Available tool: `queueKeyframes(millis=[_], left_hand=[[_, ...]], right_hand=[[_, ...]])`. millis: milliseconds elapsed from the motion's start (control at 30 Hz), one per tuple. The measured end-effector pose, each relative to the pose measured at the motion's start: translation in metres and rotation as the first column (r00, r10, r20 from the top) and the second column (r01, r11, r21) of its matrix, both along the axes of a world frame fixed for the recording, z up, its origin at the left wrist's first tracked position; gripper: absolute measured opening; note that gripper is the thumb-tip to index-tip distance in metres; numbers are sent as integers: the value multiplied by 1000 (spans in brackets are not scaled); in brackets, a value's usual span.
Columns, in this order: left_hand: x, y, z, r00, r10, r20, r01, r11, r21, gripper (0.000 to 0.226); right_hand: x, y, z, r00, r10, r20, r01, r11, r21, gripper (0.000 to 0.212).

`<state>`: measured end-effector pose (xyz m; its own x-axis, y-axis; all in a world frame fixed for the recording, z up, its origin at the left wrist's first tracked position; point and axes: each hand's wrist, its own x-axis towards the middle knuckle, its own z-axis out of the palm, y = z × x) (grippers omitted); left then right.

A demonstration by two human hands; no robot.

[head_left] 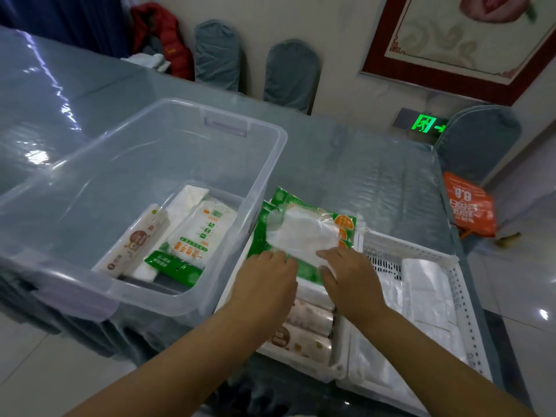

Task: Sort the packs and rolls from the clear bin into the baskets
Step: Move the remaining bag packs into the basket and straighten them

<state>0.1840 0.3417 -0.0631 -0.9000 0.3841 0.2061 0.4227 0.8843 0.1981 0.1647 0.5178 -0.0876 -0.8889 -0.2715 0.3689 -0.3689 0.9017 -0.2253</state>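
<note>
The clear bin (126,188), left of the fingers, still holds rolls and packs. Under them sits the near white basket (301,361) – both the left hand (266,284) and right hand (350,281) pinch the green pack (304,233) by its near edge. Slippery film could slide – the stack might topple

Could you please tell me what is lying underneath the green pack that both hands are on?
Under the green pack more green packs show at its right edge, stacked in the white basket. Nearer the camera, patterned rolls lie in that basket. The hands and packs hide the rest.
</note>
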Motion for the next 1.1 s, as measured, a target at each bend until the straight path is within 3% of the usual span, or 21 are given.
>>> queueKeyframes(millis=[133, 267, 533, 633, 700, 800, 867, 967, 1100], left_hand=[[-3, -17, 63, 985, -52, -167, 53, 999, 3, 12], [-27, -77, 103, 966, 66, -252, -66, 998, 8, 13], [-94, -236, 105, 914, 398, -76, -401, 916, -30, 21], [-113, -280, 99, 932, 362, -29, -363, 926, -103, 25], [-125, -305, 94, 964, 264, -39, -267, 950, -162, 27], [-140, -334, 84, 988, 147, -39, -152, 963, -223, 31], [-149, -348, 78, 995, 98, -22, -101, 978, -183, 31], [-158, -358, 69, 999, 28, -24, -31, 992, -126, 29], [-164, -360, 57, 999, -16, -42, 11, 993, -115, 27]], right_hand=[[-12, -7, 53, 988, -1, -152, -10, 997, -73, 16], [-29, -35, 92, 968, 22, -250, -48, 994, -95, 8], [-77, -148, 120, 954, 208, -216, -232, 968, -93, 11], [-106, -201, 114, 958, 266, -103, -272, 961, -51, 17], [-129, -235, 101, 965, 253, 64, -254, 967, 6, 21], [-172, -279, 69, 932, 136, 335, -208, 960, 187, 25], [-199, -300, 47, 881, 48, 470, -191, 946, 261, 25], [-233, -314, 11, 794, -91, 601, -85, 963, 258, 26], [-258, -326, -28, 731, -206, 651, 108, 976, 188, 33]])
